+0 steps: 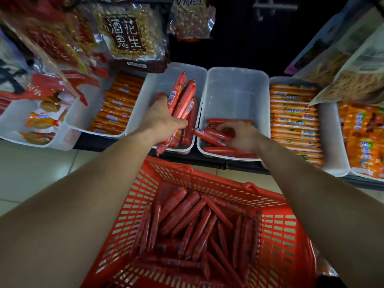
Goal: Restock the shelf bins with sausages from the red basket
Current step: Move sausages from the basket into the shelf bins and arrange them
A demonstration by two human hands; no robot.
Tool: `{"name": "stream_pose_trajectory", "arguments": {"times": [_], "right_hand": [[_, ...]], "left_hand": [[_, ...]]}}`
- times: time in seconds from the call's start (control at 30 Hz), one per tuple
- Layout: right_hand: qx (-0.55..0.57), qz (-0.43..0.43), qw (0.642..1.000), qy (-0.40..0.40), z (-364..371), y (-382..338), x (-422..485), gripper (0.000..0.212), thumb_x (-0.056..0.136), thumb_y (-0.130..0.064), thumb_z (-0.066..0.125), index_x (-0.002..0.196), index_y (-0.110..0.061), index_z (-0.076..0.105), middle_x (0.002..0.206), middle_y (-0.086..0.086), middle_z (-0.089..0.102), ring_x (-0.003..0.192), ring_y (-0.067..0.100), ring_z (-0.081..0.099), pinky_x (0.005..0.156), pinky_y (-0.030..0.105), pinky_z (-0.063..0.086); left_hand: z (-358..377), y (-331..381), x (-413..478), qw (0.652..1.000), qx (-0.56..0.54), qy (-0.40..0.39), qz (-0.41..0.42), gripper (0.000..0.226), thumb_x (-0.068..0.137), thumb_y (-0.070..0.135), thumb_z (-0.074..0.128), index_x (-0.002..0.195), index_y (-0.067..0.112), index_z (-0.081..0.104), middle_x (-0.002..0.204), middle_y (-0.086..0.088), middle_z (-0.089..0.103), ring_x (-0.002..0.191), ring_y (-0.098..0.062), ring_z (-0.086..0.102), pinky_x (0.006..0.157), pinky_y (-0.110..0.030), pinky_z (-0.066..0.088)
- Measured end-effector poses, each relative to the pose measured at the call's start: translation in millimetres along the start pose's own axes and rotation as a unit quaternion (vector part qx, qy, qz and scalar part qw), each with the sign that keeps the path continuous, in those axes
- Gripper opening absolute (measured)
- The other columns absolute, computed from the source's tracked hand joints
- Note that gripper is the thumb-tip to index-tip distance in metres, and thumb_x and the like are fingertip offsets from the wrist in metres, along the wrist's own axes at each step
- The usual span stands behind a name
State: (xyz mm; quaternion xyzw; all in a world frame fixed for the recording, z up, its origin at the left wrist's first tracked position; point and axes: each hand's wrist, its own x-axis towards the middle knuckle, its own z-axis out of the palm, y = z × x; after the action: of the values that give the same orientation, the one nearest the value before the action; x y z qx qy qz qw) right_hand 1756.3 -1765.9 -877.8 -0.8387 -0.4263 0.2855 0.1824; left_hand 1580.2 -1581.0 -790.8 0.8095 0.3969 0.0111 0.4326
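Note:
A red basket [276,231] below me holds several thick and thin red sausages [182,217]. My left hand [160,119] grips a bundle of thick red sausages [182,96] over the left clear bin [145,104], which has more thick ones lying inside. My right hand [243,136] reaches into the neighbouring clear bin [236,88] and grips thin red sausages [212,134]; several thin ones lie along that bin's front.
Bins of orange-wrapped sausages [118,107] [293,119] flank the two clear bins on the shelf. Hanging peanut bags [128,36] and snack packs [342,65] overhang the shelf at upper left and right. Pale floor tiles [37,169] show at left.

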Motion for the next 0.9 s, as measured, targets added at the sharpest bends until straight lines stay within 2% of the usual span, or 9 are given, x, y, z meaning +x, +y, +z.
{"name": "stream_pose_trajectory", "arguments": {"times": [0.07, 0.13, 0.23, 0.4, 0.47, 0.6, 0.63, 0.77, 0.9], "right_hand": [[0.005, -0.021, 1.000, 0.011, -1, -8, 3, 0.048, 0.080, -0.045, 0.075, 0.126, -0.041, 0.064, 0.131, -0.003, 0.057, 0.121, 0.018, 0.049, 0.107, 0.032, 0.036], [0.017, -0.054, 0.998, -0.021, 3, -19, 4, 0.041, 0.083, -0.041, 0.075, 0.123, -0.033, 0.069, 0.123, -0.005, 0.061, 0.114, 0.013, 0.052, 0.095, 0.026, 0.034], [-0.035, -0.095, 0.995, -0.008, 15, -27, 6, 0.027, 0.085, -0.034, 0.074, 0.111, -0.025, 0.074, 0.108, -0.001, 0.066, 0.105, 0.022, 0.059, 0.086, 0.028, 0.037], [0.066, -0.020, 0.993, 0.093, -16, -34, 4, 0.021, 0.098, -0.034, 0.059, 0.115, -0.024, 0.065, 0.097, 0.000, 0.071, 0.087, 0.021, 0.066, 0.072, 0.031, 0.048], [0.019, -0.018, 0.997, 0.078, -29, -29, -3, 0.026, 0.098, -0.033, 0.059, 0.124, -0.029, 0.063, 0.107, 0.000, 0.070, 0.093, 0.022, 0.065, 0.081, 0.035, 0.052], [-0.024, 0.034, 0.998, -0.046, -28, -7, -25, 0.042, 0.092, -0.034, 0.068, 0.134, -0.027, 0.062, 0.132, 0.000, 0.063, 0.118, 0.020, 0.060, 0.103, 0.033, 0.045], [-0.013, 0.041, 0.999, -0.025, -27, -2, -30, 0.041, 0.092, -0.036, 0.068, 0.131, -0.026, 0.064, 0.130, -0.001, 0.065, 0.116, 0.018, 0.061, 0.102, 0.032, 0.047], [0.036, 0.083, 0.980, 0.180, -34, 23, -50, 0.022, 0.095, -0.024, 0.056, 0.112, -0.025, 0.069, 0.108, -0.003, 0.069, 0.095, 0.018, 0.065, 0.077, 0.026, 0.047], [0.063, 0.126, 0.958, 0.250, -33, 59, -75, 0.019, 0.093, -0.019, 0.056, 0.107, -0.020, 0.069, 0.105, 0.002, 0.071, 0.094, 0.024, 0.064, 0.071, 0.028, 0.043]], "left_hand": [[-1, 0, 0, 1.000, -0.006, -0.002, -0.001, 0.057, 0.076, 0.024, 0.084, 0.123, 0.022, 0.051, 0.104, -0.002, 0.069, 0.082, -0.022, 0.073, 0.080, -0.043, 0.061], [-3, 2, -1, 1.000, -0.006, 0.001, -0.004, 0.056, 0.078, 0.022, 0.084, 0.124, 0.020, 0.051, 0.106, -0.003, 0.069, 0.084, -0.022, 0.072, 0.081, -0.042, 0.060], [-6, 2, -2, 1.000, -0.009, 0.013, -0.008, 0.055, 0.079, 0.020, 0.083, 0.125, 0.018, 0.052, 0.107, -0.003, 0.068, 0.083, -0.020, 0.071, 0.073, -0.031, 0.057], [-11, 9, -2, 0.999, -0.020, 0.028, 0.001, 0.051, 0.080, 0.023, 0.082, 0.123, 0.018, 0.054, 0.106, -0.002, 0.067, 0.091, -0.019, 0.068, 0.078, -0.031, 0.053], [-11, 13, -4, 0.999, -0.025, 0.028, 0.006, 0.050, 0.080, 0.022, 0.082, 0.122, 0.018, 0.055, 0.104, -0.002, 0.068, 0.092, -0.019, 0.068, 0.078, -0.031, 0.052], [-4, 19, -7, 1.000, -0.019, 0.011, 0.015, 0.049, 0.079, 0.021, 0.083, 0.119, 0.019, 0.054, 0.103, -0.003, 0.069, 0.090, -0.022, 0.070, 0.085, -0.038, 0.055], [-1, 20, -6, 1.000, -0.013, 0.007, 0.020, 0.048, 0.079, 0.022, 0.083, 0.118, 0.020, 0.054, 0.102, -0.002, 0.069, 0.087, -0.020, 0.070, 0.082, -0.036, 0.055], [21, 29, 1, 0.994, 0.078, -0.025, 0.074, 0.048, 0.076, 0.025, 0.084, 0.113, 0.023, 0.053, 0.099, 0.003, 0.065, 0.083, -0.015, 0.064, 0.068, -0.029, 0.045], [66, 57, 20, 0.965, 0.178, -0.121, 0.148, 0.051, 0.077, 0.022, 0.083, 0.115, 0.026, 0.050, 0.105, 0.006, 0.062, 0.082, -0.013, 0.061, 0.061, -0.023, 0.039]]}}
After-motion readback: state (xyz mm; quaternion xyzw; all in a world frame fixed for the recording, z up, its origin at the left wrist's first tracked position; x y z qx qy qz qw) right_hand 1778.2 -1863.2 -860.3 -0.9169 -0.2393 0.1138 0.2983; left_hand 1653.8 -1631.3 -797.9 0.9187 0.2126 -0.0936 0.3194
